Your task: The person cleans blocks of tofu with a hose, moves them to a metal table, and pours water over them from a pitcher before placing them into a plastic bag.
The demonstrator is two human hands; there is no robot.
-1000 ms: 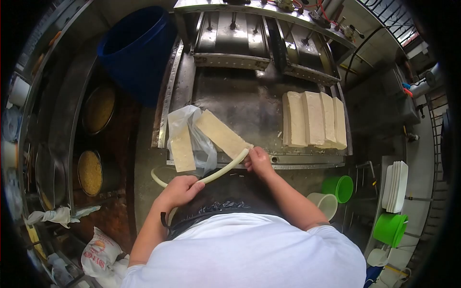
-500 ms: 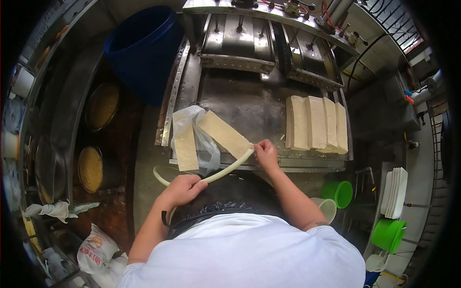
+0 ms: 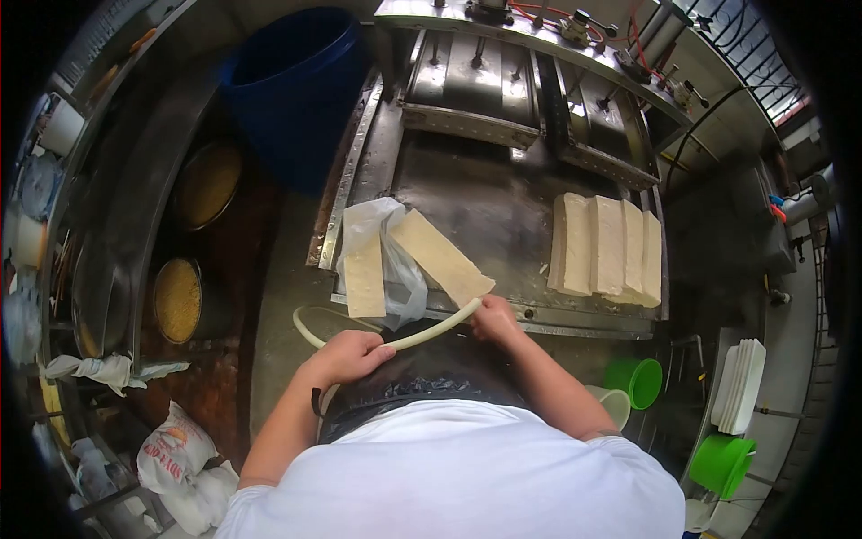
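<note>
My left hand (image 3: 348,357) is closed around a pale flexible hose (image 3: 431,333) in front of my body. Part of the hose loops out to the left beyond that hand. My right hand (image 3: 494,320) grips the hose near its other end, at the near edge of the metal table. Just above this hand lies the corner of a long pale slab (image 3: 440,256) that looks like tofu. To its left, another flat slab (image 3: 365,280) rests against a crumpled clear plastic bag (image 3: 404,280). My right fingertips are partly hidden.
Several thick pale blocks (image 3: 606,247) stand side by side on the right of the metal table (image 3: 476,193). Behind are metal presses (image 3: 471,90). A blue barrel (image 3: 292,108) and tubs of yellowish matter (image 3: 178,301) are left; green buckets (image 3: 645,384) stand right.
My right hand has moved a little toward my body, away from the slab's corner, still gripping the hose. The view has shifted slightly, so the table appears further right and lower.
</note>
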